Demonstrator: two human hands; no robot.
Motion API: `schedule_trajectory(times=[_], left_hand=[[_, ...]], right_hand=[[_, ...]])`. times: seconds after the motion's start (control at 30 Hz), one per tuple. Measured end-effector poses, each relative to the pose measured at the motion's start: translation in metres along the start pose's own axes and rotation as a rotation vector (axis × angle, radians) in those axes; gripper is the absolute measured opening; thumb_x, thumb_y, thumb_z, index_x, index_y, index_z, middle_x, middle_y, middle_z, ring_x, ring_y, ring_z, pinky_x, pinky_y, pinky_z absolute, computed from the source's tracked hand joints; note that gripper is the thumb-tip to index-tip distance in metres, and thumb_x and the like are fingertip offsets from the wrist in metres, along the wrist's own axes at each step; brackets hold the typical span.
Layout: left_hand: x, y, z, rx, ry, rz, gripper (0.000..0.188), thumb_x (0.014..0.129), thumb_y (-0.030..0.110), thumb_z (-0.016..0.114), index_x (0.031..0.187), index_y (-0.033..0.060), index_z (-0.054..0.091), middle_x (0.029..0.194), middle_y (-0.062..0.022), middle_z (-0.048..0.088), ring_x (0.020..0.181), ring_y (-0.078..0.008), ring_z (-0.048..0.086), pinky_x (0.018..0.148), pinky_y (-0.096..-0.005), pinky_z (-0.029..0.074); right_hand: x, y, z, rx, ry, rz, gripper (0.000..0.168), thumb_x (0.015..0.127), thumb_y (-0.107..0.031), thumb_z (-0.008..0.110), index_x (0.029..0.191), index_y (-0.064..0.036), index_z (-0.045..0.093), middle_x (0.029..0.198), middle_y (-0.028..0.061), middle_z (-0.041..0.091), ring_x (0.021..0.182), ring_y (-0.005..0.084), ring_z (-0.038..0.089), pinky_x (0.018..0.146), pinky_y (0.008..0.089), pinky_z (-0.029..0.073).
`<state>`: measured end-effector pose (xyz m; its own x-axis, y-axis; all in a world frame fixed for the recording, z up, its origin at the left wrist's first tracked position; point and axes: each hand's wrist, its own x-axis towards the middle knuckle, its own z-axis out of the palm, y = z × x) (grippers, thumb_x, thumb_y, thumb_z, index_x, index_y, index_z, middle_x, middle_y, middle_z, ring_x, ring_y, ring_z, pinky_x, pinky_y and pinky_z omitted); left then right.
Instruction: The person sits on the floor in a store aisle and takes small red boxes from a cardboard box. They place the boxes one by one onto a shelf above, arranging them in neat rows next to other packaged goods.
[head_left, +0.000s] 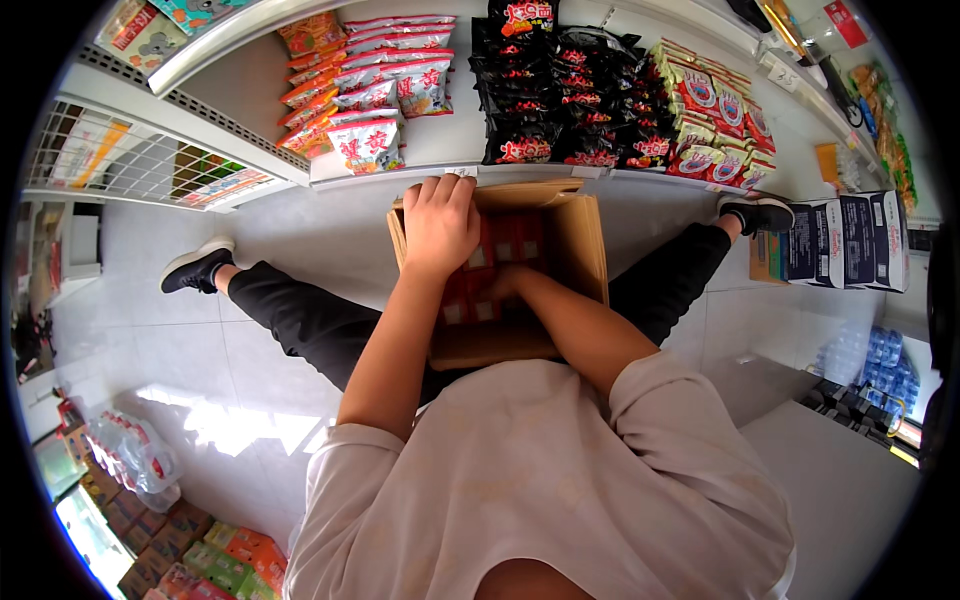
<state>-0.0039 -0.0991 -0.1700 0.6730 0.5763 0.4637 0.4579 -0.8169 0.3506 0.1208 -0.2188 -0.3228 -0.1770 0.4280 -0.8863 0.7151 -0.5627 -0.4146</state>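
An open cardboard box (589, 247) stands between my spread legs, below the front edge of a store shelf. Inside it lie several red packages (517, 240) with pale labels. My left hand (442, 217) rests over the box's upper left edge with its fingers bent at the rim; whether it grips the cardboard is not plain. My right hand (510, 283) reaches down into the box at the red packages. It is blurred and in shadow, so its fingers and any hold on a package cannot be made out.
The shelf (461, 142) ahead holds rows of orange (307, 135), white (367, 146), black (525, 142) and red-yellow snack bags (705, 161). Dark cartons (844, 240) stand on the floor at right, beyond my shoe. Wrapped bottles (135, 450) and colourful boxes (232, 562) are at lower left.
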Motion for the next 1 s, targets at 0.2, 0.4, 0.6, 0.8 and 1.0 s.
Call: schedule_trajectory(times=[0.2,0.4,0.6,0.8,1.0], left_hand=[[-0.002,-0.001,0.0,0.007,0.011,0.013,0.032,0.082,0.01,0.072,0.114,0.0101,0.071,0.103,-0.0063,0.068,0.098,-0.0295,0.064,0.088,-0.0468,0.044],[-0.001,0.005,-0.007,-0.007,-0.013,0.01,0.029,0.085,0.008,0.071,0.114,0.009,0.071,0.106,-0.0072,0.07,0.101,-0.0308,0.065,0.09,-0.0472,0.045],[-0.004,0.0,-0.005,-0.007,-0.023,0.004,0.03,0.085,0.008,0.071,0.114,0.0081,0.071,0.107,-0.0077,0.07,0.102,-0.0313,0.065,0.091,-0.0479,0.045],[0.002,0.004,-0.005,-0.007,-0.024,0.011,0.029,0.085,0.007,0.071,0.114,0.0078,0.071,0.107,-0.0078,0.07,0.101,-0.0312,0.065,0.091,-0.0477,0.045],[0.0,0.003,-0.006,-0.01,-0.061,0.012,0.032,0.086,0.01,0.073,0.118,0.0077,0.069,0.108,-0.0089,0.069,0.104,-0.0319,0.064,0.092,-0.0494,0.045]], right_hand=[[-0.004,-0.001,0.011,-0.05,0.337,-0.024,0.114,0.063,-0.078,0.09,0.143,0.001,0.068,0.145,0.0227,0.07,0.131,0.035,0.07,0.111,0.0424,0.056],[0.0,-0.011,0.011,-0.019,0.277,0.026,0.108,0.069,-0.065,0.092,0.143,0.008,0.064,0.141,0.0296,0.069,0.131,0.0337,0.07,0.107,0.0422,0.058],[0.013,-0.002,0.026,0.145,0.443,0.084,0.086,0.079,-0.055,0.086,0.151,-0.012,0.064,0.153,0.0227,0.063,0.141,0.0381,0.062,0.118,0.0449,0.05],[0.006,-0.007,-0.007,-0.373,0.209,-0.049,0.074,0.081,-0.055,0.084,0.135,-0.006,0.076,0.141,0.0238,0.071,0.124,0.0388,0.072,0.103,0.0447,0.059],[-0.156,-0.069,-0.059,-0.247,0.28,0.048,0.089,0.083,-0.045,0.081,0.157,-0.005,0.052,0.136,0.0258,0.072,0.126,0.0403,0.071,0.104,0.0468,0.058]])
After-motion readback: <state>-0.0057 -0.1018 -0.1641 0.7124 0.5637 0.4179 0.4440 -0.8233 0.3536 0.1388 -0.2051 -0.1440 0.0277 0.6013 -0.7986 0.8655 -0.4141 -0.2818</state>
